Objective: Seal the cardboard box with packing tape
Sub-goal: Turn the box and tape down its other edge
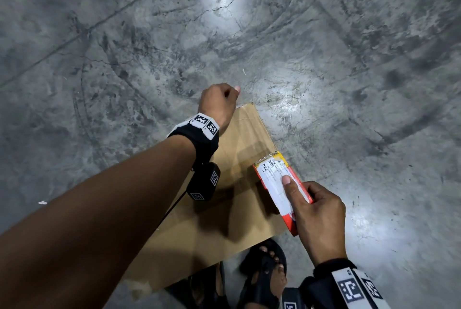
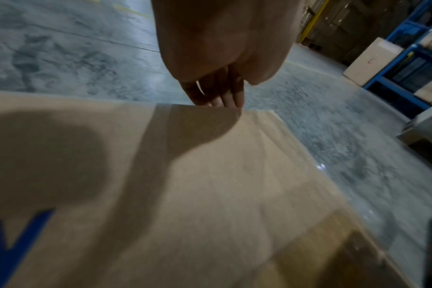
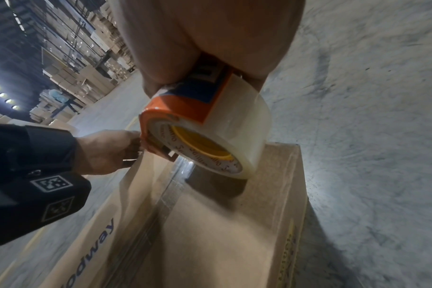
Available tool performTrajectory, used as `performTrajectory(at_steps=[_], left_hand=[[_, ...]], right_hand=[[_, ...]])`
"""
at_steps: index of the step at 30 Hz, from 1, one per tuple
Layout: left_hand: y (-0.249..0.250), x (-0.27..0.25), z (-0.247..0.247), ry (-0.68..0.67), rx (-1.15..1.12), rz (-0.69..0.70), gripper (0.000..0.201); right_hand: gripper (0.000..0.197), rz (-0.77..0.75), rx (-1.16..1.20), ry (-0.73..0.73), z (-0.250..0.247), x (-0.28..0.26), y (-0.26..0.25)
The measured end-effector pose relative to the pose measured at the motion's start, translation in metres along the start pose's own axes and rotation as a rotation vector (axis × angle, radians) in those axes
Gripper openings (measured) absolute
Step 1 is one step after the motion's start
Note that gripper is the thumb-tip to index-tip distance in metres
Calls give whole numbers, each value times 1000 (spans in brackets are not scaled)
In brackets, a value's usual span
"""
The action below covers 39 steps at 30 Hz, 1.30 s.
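Note:
A brown cardboard box lies on the concrete floor, flaps shut. My left hand is at its far end, fingers curled down over the far edge and gripping it. My right hand grips an orange tape dispenser with a white label, thumb on top. It is held over the box's right side. The clear tape roll in it hovers just above the box top. A shiny strip of tape runs along the middle seam towards the left hand.
My feet in black sandals stand at the box's near end. Bare concrete floor surrounds the box. Blue racking and a white box stand far off. Stacked cartons and a distant person are behind.

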<state>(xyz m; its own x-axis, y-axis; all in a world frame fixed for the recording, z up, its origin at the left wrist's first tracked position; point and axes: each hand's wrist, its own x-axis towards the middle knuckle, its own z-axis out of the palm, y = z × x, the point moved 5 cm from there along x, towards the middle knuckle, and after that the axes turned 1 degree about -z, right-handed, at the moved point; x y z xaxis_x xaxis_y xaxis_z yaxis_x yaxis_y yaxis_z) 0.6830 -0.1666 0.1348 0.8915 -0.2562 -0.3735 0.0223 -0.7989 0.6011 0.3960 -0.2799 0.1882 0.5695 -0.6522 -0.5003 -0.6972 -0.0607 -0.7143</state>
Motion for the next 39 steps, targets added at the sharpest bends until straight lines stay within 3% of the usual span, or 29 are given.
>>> performTrajectory(at_steps=[3,7,10,12,15,28,33,39], left_hand=[[9,-15,5,-127,69,-1,64],[12,-23,7,-355,224,9,66],[20,-47,11,-312,291,179,63],[27,-74,21,-355,296,283,66],[19,-95,40,-454,309,257,67],[11,-89,54,-461,359,221,61],[7,-91,60,-411,392,244,64],[1,-92,67,-326,447,260,68]], right_hand=[[50,-6,13,27,0,0,0],[50,-3,16,34,1,-1,1],[49,-1,16,32,0,-2,0],[48,-2,10,33,-1,-2,-3],[46,-5,-10,18,-2,-2,-8],[53,-17,-191,26,-31,-24,3],[46,31,-230,3,-49,-50,23],[56,63,-270,6,-38,-42,31]])
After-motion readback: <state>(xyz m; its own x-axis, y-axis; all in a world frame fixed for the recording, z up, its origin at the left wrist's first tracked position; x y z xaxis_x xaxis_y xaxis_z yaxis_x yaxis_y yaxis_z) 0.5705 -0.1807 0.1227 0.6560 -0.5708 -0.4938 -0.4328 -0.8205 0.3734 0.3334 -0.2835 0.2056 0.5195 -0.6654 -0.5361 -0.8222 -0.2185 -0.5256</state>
